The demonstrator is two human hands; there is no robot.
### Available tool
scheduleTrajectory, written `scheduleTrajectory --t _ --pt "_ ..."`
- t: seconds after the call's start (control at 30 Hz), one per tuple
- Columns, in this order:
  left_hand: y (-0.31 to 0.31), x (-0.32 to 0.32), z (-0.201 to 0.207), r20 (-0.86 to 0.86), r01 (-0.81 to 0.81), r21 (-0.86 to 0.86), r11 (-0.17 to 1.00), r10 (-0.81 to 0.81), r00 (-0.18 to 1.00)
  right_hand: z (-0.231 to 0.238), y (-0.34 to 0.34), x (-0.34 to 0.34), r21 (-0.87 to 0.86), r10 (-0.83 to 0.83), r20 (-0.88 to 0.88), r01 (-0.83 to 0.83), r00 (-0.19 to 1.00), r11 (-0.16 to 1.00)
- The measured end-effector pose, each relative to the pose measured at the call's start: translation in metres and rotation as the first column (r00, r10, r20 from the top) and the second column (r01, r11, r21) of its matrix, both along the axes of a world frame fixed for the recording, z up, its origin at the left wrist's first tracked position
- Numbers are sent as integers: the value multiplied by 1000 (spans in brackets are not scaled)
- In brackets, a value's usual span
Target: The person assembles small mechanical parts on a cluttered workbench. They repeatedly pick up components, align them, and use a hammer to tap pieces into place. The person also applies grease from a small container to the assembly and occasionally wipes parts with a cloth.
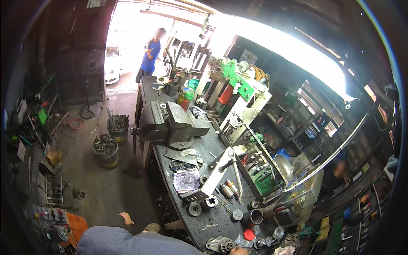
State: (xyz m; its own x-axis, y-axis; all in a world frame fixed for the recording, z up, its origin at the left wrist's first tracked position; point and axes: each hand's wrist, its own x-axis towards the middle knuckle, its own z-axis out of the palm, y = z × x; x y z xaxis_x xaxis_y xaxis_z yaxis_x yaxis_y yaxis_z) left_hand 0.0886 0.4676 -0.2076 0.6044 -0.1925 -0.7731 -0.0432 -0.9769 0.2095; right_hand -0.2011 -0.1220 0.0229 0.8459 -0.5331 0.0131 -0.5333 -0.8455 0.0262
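My left hand (126,218) hangs low beside my body, over the floor, with nothing visible in it and its fingers loosely apart. At the bottom edge, my right hand (239,251) is partly cut off and its fingers are mostly hidden. It sits at the near end of the black workbench (212,144), against or right beside a silver metal housing with a toothed centre (221,244). Close to that hand are a red round lid (249,234), a dark metal cylinder (255,216) and a perforated round disc (236,215).
A large bench vise (170,123) stands farther along the bench, near a crumpled cloth (186,181). Two buckets of metal scrap (106,148) are on the floor to the left. A green-and-white machine (242,83) rises behind the bench. A person in blue (149,57) stands by the doorway.
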Motion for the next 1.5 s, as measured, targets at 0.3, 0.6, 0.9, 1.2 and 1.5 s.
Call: scheduleTrajectory --t 0.3,0.6,0.9,1.2,1.5 --pt "-4 31 10 35 20 9 1000 -20 999 4 6 1 22 -42 -16 43 999 999" --pt "8 25 6 35 108 30 994 -109 993 33 26 10 9 -13 82 12 997 1000" --pt "8 17 21 -35 40 63 997 -38 999 93 54 25 221 -221 -74 232 972 947" --pt "-194 0 205 302 441 -653 616 -323 897 52 38 11 17 -75 22 75 997 997" --pt "-431 -80 264 636 839 -530 123 -598 489 61 15 12 7 89 -68 -88 994 996"
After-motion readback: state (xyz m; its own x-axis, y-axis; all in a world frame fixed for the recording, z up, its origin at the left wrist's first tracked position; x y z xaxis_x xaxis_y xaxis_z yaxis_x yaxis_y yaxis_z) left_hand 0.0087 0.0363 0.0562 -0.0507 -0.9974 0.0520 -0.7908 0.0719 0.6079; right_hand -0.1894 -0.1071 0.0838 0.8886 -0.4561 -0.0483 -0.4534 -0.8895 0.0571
